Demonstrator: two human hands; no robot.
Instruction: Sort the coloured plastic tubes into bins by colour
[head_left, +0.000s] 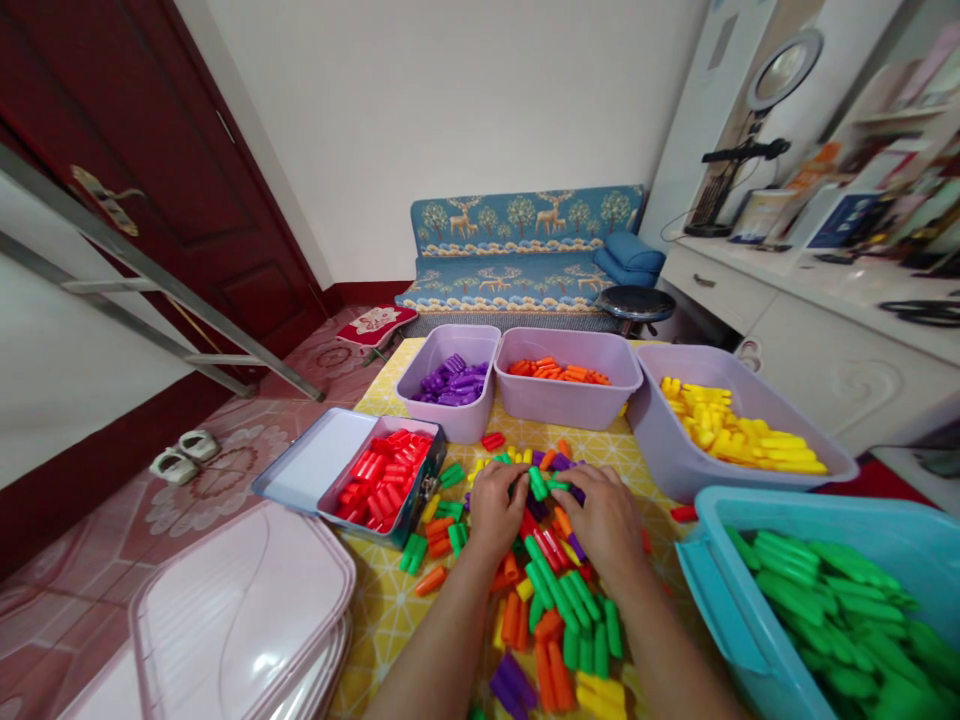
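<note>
Over a mixed pile of coloured plastic tube pieces, my left hand (496, 508) is closed, its fingertips at a short green tube piece (538, 484). My right hand (604, 518) pinches another green tube piece (557, 485) just beside it. Part of each grip is hidden by the fingers. Under and between my wrists lie joined green tubes (553, 582), red tubes (547, 543), orange tubes (514, 620) and purple tubes (513, 684), loose or in short rows.
Purple pieces fill a lilac bin (450, 415) and orange ones another bin (566, 402) at the back. Right are a yellow-filled bin (660, 455) and a teal bin (724, 610) of green pieces. Left stand an open tin (322, 455) of red pieces and stacked lids (247, 600).
</note>
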